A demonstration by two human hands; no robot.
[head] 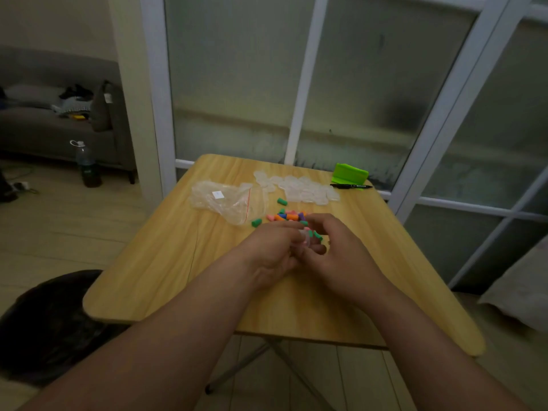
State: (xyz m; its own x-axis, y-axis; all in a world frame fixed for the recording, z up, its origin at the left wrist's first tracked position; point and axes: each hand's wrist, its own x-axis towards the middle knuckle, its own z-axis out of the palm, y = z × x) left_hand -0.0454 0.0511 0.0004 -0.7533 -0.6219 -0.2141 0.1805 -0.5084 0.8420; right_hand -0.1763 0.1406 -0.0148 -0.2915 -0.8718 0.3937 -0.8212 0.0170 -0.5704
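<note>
Near the middle of the worktop (207, 277), both hands meet over a small clear case (305, 237). The left hand (274, 252) has its grip curled round the case and holds it just above the wood. The right hand (335, 250) has its fingers bent in toward the opening, its grip apparently closed on green plugs (316, 235) at the fingertips, though how many is too small to tell. The step in hand looks like filling: coloured pieces from the pile (289, 216), just beyond the fingers, are being packed into the case. Next, the plugs likely need pressing fully inside while the left hand keeps the case steady and its mouth turned toward the right hand. After that the case would want closing, or another piece fetched from the pile. Further back lie a clear bag (228, 201), a heap of empty cases (302, 188), a pen (351, 186) and a green stand (350, 172).
</note>
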